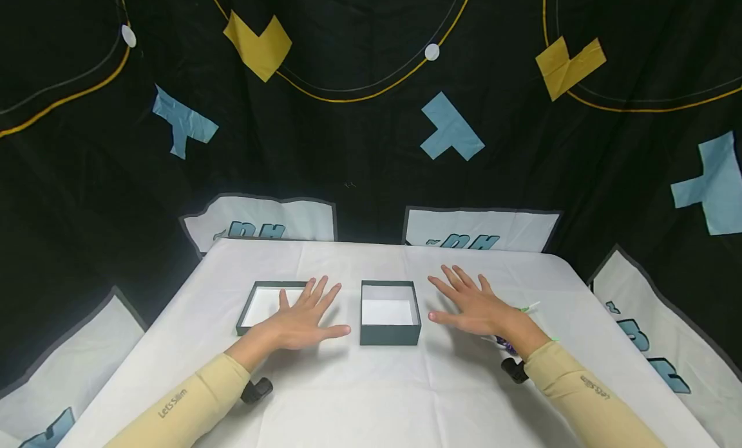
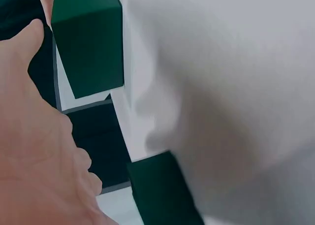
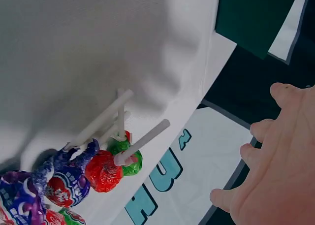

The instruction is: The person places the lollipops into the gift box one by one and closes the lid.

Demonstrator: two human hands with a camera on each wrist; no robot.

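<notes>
My left hand [image 1: 298, 322] is spread flat in the air over the right side of a shallow dark green box lid [image 1: 247, 309], whose white inside faces up. To its right stands a deeper dark green box [image 1: 390, 335], uncovered, with a white inside and nothing in it. On the box's other side my right hand [image 1: 472, 306] hovers with fingers apart, holding nothing. Beneath the right forearm, largely hidden in the head view, lie several wrapped lollipops. The right wrist view shows a red-wrapped lollipop [image 3: 103, 171] and a purple-wrapped lollipop [image 3: 69, 183], with white sticks.
A white cloth covers the table [image 1: 342, 396]. Behind it hangs a black curtain [image 1: 359, 158] with blue and yellow tape pieces. White printed sheets [image 1: 481, 226] line the table's back and sides. Each wrist carries a small black camera [image 1: 256, 391].
</notes>
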